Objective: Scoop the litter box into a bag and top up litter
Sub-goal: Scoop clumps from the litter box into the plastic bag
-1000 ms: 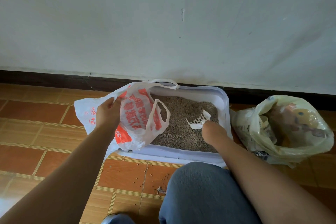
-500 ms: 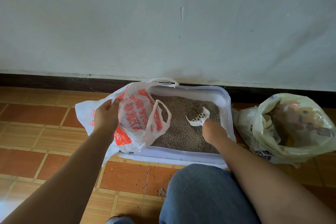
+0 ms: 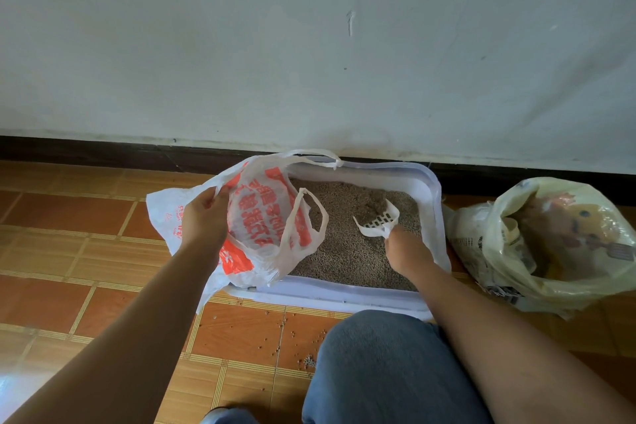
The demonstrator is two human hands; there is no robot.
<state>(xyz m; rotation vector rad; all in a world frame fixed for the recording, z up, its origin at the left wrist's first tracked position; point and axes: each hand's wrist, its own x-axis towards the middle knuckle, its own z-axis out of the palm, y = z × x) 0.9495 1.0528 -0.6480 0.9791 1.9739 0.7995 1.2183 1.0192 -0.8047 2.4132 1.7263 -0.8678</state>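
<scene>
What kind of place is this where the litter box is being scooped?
Probably a room in a home: a litter box sits on a tiled floor by a plain painted wall with dark skirting, an open litter sack beside it.

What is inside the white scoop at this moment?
A dark clump of litter lies in the scoop, over its slots. The right hand covers the handle.

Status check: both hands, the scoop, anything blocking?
Left hand grips plastic bag rim, bag open over litter box. Right hand holds scoop, litter in it, inside the box. Nothing between scoop and bag.
</scene>
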